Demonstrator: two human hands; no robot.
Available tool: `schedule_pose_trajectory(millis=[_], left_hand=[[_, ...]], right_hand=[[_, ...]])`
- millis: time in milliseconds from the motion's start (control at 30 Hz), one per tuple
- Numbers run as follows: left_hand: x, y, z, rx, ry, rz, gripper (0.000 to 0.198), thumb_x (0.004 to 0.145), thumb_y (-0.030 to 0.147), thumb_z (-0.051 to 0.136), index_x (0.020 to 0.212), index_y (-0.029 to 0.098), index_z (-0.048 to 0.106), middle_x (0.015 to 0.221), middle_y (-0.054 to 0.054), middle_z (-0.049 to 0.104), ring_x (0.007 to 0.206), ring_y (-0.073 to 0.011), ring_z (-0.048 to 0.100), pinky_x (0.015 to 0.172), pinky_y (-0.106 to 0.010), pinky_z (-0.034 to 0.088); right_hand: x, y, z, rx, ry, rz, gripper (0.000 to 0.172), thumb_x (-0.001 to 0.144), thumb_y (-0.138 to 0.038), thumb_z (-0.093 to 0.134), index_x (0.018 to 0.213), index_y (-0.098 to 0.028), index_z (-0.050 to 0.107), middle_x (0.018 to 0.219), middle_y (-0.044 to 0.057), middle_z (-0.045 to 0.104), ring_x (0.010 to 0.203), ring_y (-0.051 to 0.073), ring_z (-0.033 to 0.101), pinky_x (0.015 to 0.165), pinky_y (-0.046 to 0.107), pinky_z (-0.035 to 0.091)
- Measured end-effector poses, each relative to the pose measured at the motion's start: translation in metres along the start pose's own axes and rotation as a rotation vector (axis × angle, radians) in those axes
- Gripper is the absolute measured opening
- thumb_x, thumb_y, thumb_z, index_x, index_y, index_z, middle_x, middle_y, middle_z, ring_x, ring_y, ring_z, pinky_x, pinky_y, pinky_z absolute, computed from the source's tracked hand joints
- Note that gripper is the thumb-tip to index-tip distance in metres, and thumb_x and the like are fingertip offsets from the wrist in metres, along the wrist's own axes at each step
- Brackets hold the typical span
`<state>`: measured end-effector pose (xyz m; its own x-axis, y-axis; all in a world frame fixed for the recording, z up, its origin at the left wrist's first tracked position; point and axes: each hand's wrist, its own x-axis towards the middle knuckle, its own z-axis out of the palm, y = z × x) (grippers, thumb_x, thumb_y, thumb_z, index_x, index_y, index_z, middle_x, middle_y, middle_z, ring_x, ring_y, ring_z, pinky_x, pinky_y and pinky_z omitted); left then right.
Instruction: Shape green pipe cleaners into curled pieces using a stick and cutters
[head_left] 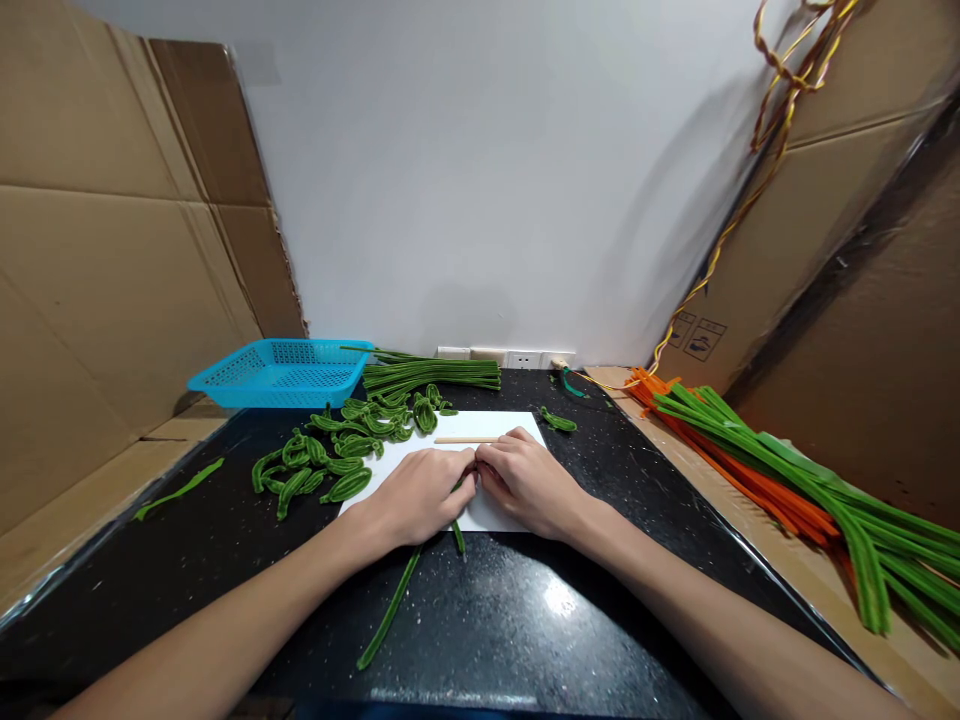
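Observation:
My left hand point(431, 490) and my right hand point(529, 475) meet over a white sheet point(495, 424), fingers closed and fingertips together. Between them is a green pipe cleaner point(392, 610); one long end runs out below my left hand toward the front edge, and a short end hangs beside it. What the fingertips do with it is hidden. A thin wooden stick point(461, 440) lies on the sheet just beyond my hands. Left of the sheet, several leaf shapes bent from green pipe cleaner point(349, 486) lie in a loose heap.
A blue basket point(281, 398) stands back left, beside a bundle of straight green stems point(435, 375). One leaf shape point(559, 422) lies right of the sheet. Orange point(780, 500) and green pipe cleaners point(750, 440) are piled on cardboard at right. A green strip point(180, 490) lies far left.

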<state>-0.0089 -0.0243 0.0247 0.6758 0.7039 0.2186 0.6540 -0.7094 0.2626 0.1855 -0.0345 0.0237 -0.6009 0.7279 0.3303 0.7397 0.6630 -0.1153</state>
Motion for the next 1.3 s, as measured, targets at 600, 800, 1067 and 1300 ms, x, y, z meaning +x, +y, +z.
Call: schedule_pose_trajectory(millis=[600,800,1067,1300], left_hand=[[-0.0006,0.0000,-0.0020,-0.004,-0.021,0.010,0.022,0.099,0.027,0.043,0.096,0.018,0.063,0.093,-0.007,0.073,0.079,-0.0220,0.067,0.072,-0.031,0.045],[-0.0005,0.0011,-0.0029,0.010,-0.022,0.013,0.022,0.100,0.027,0.043,0.095,0.019,0.063,0.093,-0.007,0.073,0.078,-0.0224,0.067,0.071,-0.031,0.045],[-0.0008,0.0007,-0.0025,0.011,-0.016,0.017,0.021,0.099,0.026,0.044,0.094,0.019,0.062,0.091,-0.007,0.073,0.077,-0.0224,0.066,0.070,-0.031,0.043],[0.0004,0.0006,-0.0028,0.005,-0.017,0.016,0.022,0.099,0.027,0.042,0.095,0.019,0.062,0.092,-0.007,0.073,0.078,-0.0227,0.066,0.071,-0.032,0.043]], right_hand=[[-0.0008,0.0020,0.0019,0.007,0.000,-0.012,0.020,0.098,-0.015,0.049,0.080,-0.018,0.056,0.079,0.003,0.068,0.073,0.017,0.058,0.081,0.032,0.035],[-0.0003,0.0007,0.0009,0.003,-0.003,-0.005,0.020,0.098,-0.015,0.048,0.079,-0.018,0.055,0.078,0.003,0.067,0.072,0.017,0.058,0.081,0.032,0.035],[-0.0003,0.0010,0.0004,0.002,-0.007,-0.008,0.021,0.098,-0.015,0.048,0.079,-0.018,0.056,0.078,0.004,0.068,0.072,0.018,0.058,0.081,0.032,0.035],[-0.0003,0.0006,0.0004,0.006,-0.007,-0.007,0.020,0.098,-0.015,0.048,0.080,-0.018,0.056,0.078,0.004,0.068,0.073,0.017,0.059,0.081,0.032,0.035]])
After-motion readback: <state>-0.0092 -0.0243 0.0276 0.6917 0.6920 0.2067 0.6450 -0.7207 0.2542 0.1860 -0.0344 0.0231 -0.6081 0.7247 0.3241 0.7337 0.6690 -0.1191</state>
